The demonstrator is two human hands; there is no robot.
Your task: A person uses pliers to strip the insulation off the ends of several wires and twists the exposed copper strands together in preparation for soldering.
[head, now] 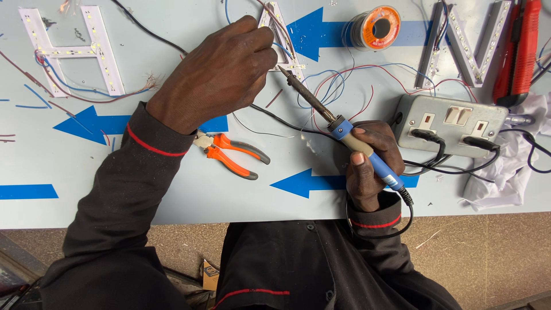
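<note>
Right hand fist-grips blue-handled soldering iron, long axis toward 10 o'clock, tip touching white LED strip board pinched by left hand on worktop.

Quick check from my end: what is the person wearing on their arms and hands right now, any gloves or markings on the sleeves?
No gloves: both the left hand and the right hand are bare. Both arms are in long black sleeves, each with a thin red stripe around the cuff. The left sleeve is creased and loose. The black garment's front also carries a red stripe.
</note>
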